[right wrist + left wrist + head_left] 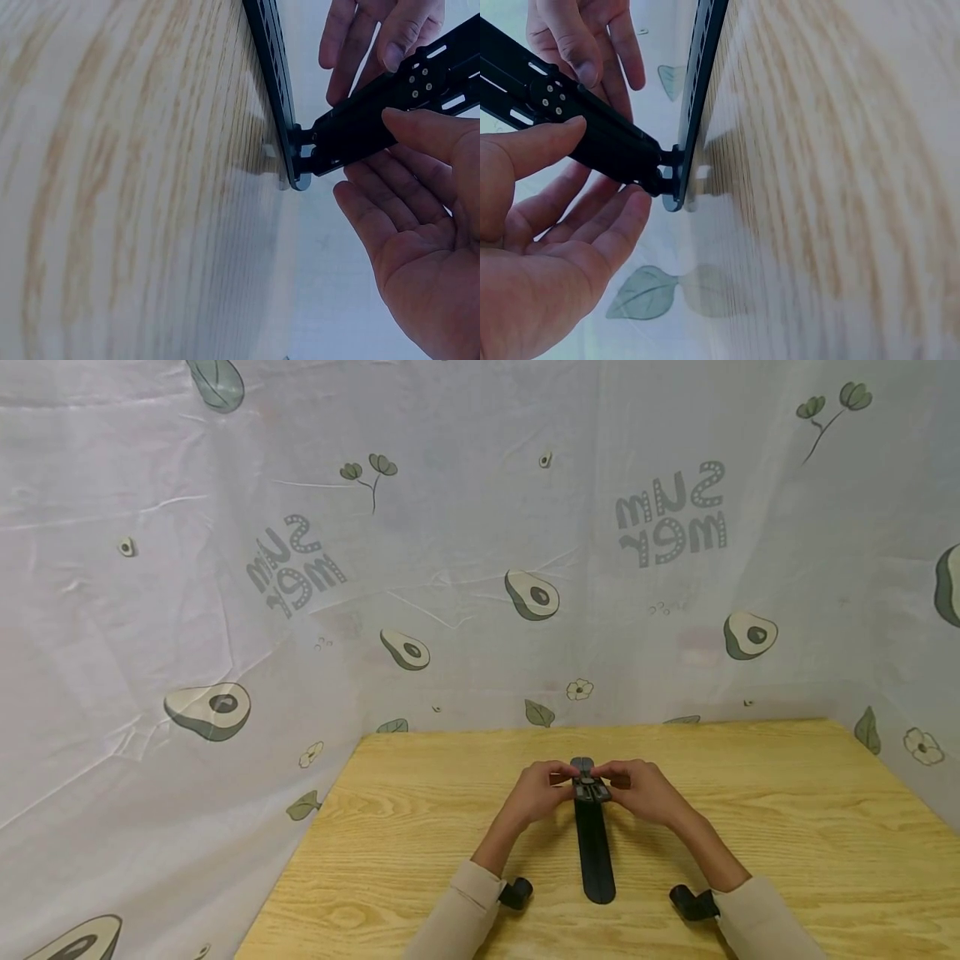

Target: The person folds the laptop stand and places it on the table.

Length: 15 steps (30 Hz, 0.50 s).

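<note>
A black hinged folding stand has its long flat base (pixel 595 852) lying on the wooden table. Its slotted upper arm (pixel 607 142) tilts up from a hinge at the far end of the base. My left hand (pixel 538 792) holds the arm's left side, with the thumb on one face and the fingers beneath. On the opposite side, my right hand (pixel 647 789) pinches the same arm between thumb and fingers. Both wrist views show the hinge; the right one has the arm (pixel 352 135) crossing between the two hands. The fingertips under the arm are partly hidden.
The light wood table (pixel 420 852) ends at a pale curtain (pixel 450 543) printed with avocados and leaves, which also hangs along the left and right. Black wrist devices (pixel 516 893) stick out inward from both beige sleeves, close above the table.
</note>
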{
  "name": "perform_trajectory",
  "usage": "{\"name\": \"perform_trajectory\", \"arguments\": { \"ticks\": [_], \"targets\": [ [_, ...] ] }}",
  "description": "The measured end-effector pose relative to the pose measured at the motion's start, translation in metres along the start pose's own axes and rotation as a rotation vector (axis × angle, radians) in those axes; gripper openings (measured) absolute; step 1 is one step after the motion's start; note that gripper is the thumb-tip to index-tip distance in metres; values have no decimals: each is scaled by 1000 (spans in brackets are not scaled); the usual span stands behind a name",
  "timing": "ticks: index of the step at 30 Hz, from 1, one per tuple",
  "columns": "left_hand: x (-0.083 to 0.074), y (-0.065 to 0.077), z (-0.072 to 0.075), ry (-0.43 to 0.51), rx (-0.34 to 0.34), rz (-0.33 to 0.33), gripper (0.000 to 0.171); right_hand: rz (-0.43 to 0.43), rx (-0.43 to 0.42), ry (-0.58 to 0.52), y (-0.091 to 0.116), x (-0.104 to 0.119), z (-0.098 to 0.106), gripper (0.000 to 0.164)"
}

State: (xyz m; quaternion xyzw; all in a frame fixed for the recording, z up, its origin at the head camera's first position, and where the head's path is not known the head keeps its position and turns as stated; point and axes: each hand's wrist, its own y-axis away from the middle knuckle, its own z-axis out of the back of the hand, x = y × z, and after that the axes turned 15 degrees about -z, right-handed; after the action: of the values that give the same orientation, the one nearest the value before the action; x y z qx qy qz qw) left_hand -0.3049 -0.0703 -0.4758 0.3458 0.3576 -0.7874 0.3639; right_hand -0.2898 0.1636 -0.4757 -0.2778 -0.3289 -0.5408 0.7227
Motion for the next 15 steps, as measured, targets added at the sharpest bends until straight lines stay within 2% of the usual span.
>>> {"name": "perform_trajectory", "arguments": {
  "ticks": [7, 15],
  "targets": [
    [-2, 1, -2, 7, -21, 6, 20, -10, 13, 12, 1, 0, -1, 30],
    [-4, 4, -4, 46, -12, 46, 21, -22, 13, 20, 3, 2, -3, 28]
  ]
}}
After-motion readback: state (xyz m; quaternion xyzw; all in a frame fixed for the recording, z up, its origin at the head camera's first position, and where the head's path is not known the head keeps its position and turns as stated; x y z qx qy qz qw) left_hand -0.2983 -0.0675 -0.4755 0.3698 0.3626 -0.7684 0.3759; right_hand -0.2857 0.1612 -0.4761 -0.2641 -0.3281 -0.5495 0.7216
